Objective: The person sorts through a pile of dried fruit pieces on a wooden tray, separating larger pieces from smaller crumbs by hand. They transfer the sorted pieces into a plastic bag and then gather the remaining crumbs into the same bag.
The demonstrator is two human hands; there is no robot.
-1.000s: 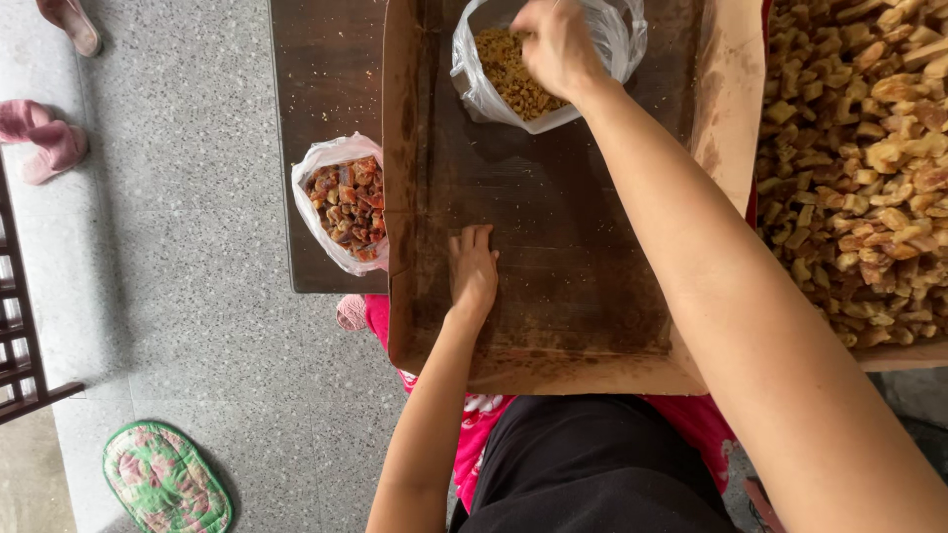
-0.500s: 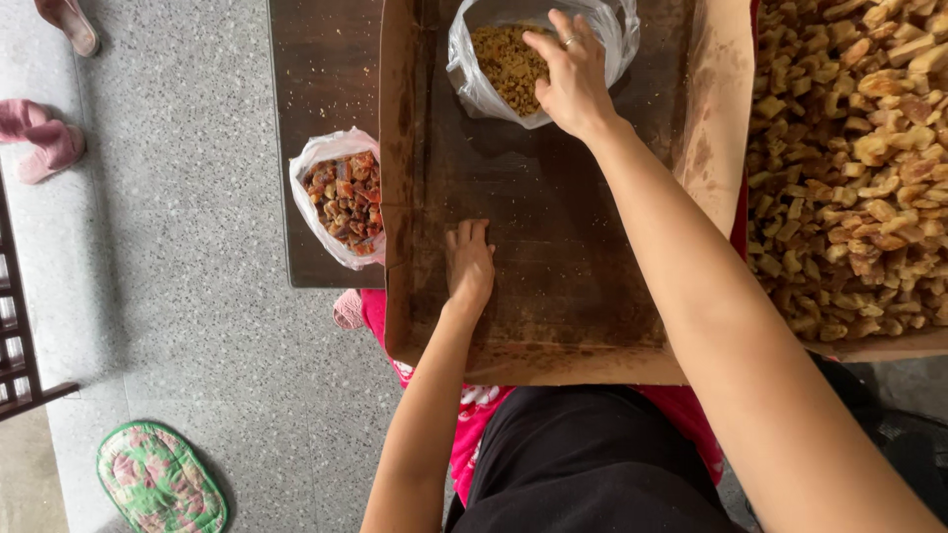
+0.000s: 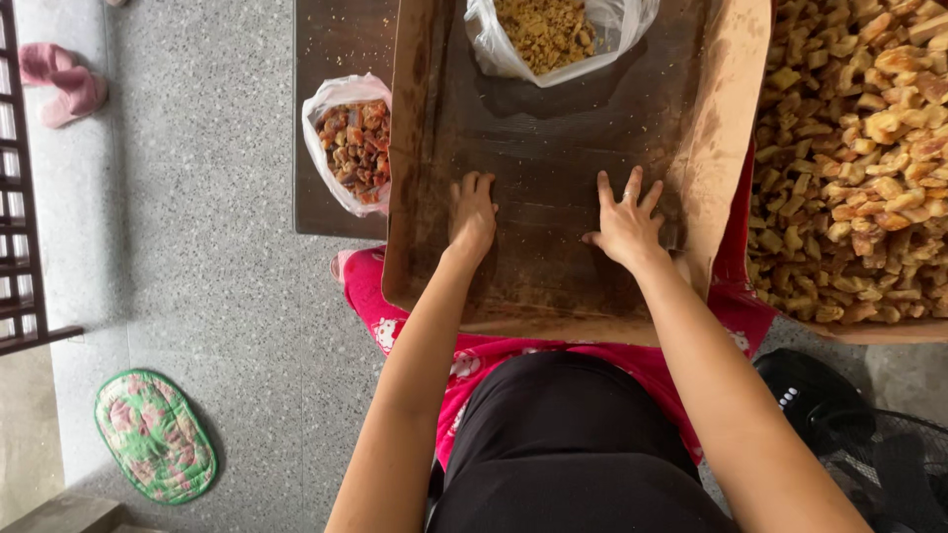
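Both hands, left hand (image 3: 473, 209) and right hand (image 3: 626, 223), lay open and empty, palms down on the stained cardboard tray (image 3: 553, 148), the crumb-filled plastic bag (image 3: 558, 35) straight ahead, nearer the right.

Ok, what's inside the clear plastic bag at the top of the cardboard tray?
The clear plastic bag holds small golden-brown crumbly pieces. Only the top layer shows; anything deeper, and the bag's upper part beyond the frame edge, cannot be seen.
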